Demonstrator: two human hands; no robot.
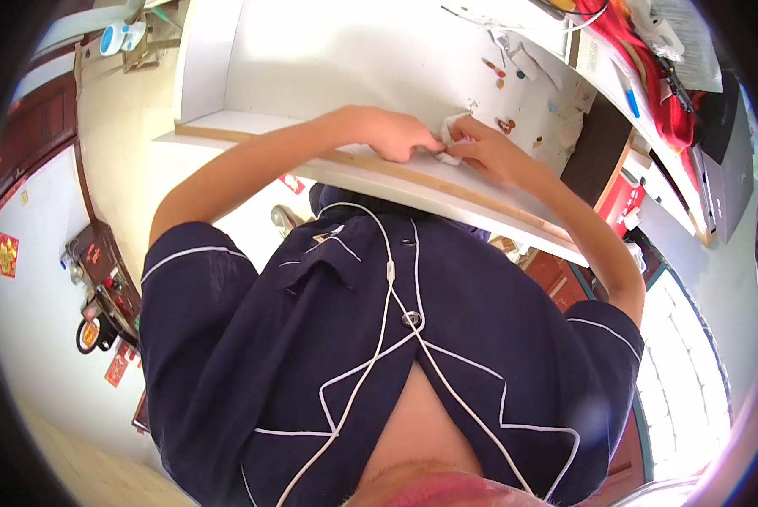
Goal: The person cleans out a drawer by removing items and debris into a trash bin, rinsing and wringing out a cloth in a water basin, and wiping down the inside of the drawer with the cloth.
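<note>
A crumpled white tissue (451, 145) is between my two hands, just inside the near edge of a white drawer-like box (328, 63). My left hand (396, 135) comes in from the left with its fingers curled, and its fingertips pinch the tissue's left side. On the other side my right hand (490, 152) grips the tissue between thumb and fingers. Both forearms cross over the box's bare wooden edge strip (379, 166). Part of the tissue is hidden by my fingers.
Small colourful stickers (506, 126) dot the box's inner surface. A red cloth (641, 59), a blue pen (632, 103) and a black-and-grey case (725, 177) lie at upper right. White cables (390, 270) hang down my dark shirt. A fan-like blue-white object (112, 39) stands at upper left.
</note>
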